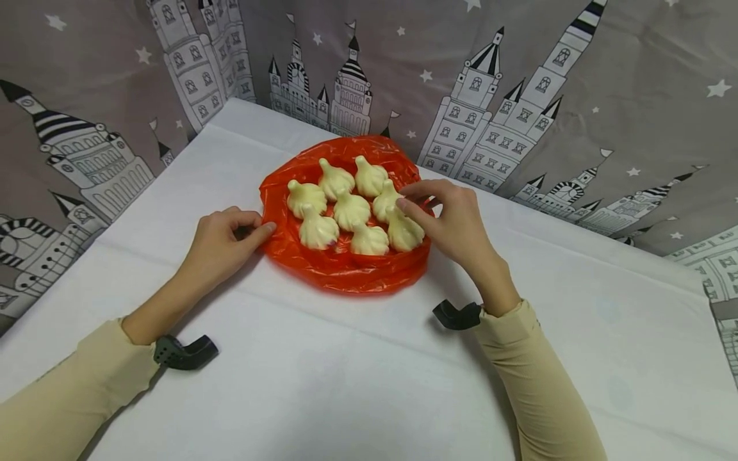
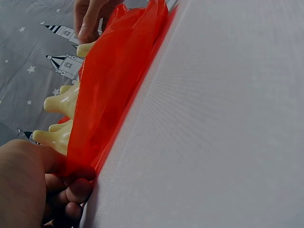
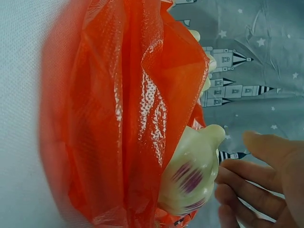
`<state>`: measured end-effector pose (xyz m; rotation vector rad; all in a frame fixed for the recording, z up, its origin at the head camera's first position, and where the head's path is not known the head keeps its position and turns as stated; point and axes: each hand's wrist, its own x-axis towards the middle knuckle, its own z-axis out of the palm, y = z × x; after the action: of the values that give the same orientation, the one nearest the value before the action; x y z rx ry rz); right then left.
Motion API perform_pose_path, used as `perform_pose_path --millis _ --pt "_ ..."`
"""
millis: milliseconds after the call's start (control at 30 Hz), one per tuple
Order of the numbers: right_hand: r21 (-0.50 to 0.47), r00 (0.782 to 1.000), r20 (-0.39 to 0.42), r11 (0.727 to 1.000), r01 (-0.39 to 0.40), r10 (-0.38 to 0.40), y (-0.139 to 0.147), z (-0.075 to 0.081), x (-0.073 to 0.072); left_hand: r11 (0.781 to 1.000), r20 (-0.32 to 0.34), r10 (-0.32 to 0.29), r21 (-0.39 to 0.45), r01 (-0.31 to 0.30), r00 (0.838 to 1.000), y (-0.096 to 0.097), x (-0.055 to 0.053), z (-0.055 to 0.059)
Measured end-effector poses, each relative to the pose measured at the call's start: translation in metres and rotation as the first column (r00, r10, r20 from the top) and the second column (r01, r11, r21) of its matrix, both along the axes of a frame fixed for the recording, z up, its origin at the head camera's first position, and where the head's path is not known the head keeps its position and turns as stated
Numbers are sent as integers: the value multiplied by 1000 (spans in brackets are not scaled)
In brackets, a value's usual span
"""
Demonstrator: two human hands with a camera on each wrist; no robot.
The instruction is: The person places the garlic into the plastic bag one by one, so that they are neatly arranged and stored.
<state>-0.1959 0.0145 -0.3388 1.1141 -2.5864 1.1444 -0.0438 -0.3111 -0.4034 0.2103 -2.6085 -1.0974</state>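
Note:
A red plastic bag [image 1: 346, 275] lies with its mouth spread wide on the table. Several pale garlic bulbs [image 1: 352, 210] sit inside it, most with their stems up; one garlic bulb [image 3: 190, 171] shows purple streaks in the right wrist view. My left hand [image 1: 221, 246] pinches the bag's left rim between thumb and fingers, which the left wrist view also shows. Over the right side of the bag, my right hand [image 1: 452, 221] hangs beside the rightmost garlic bulb [image 1: 405, 230]. Its fingers [image 3: 251, 173] are loosely bent, with a small gap to the bulb in the right wrist view.
A white cloth [image 1: 323, 358] covers the table. Behind it hangs a grey curtain [image 1: 415, 38] printed with castles and stars. Each wrist carries a black camera mount [image 1: 184, 353], close above the tabletop.

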Motion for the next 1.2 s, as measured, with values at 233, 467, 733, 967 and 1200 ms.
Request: perform_pose_path --millis 233,467,733,967,1200 --pt "-84 991 -45 989 122 -126 10 -6 -1 1000 3 -11 6 11 1000 6 -2 1" --pt "-6 986 -27 986 166 -166 29 -16 3 1000 7 -16 6 16 1000 8 -4 2" --pt "65 977 4 975 214 -214 64 -28 10 1000 20 -9 -7 9 1000 9 -2 3" --pt "59 963 -2 962 268 -268 97 -32 21 1000 22 -5 -20 5 1000 7 -1 3" --pt "57 952 -15 950 307 -307 137 -37 31 999 15 -11 -33 11 1000 3 0 3"
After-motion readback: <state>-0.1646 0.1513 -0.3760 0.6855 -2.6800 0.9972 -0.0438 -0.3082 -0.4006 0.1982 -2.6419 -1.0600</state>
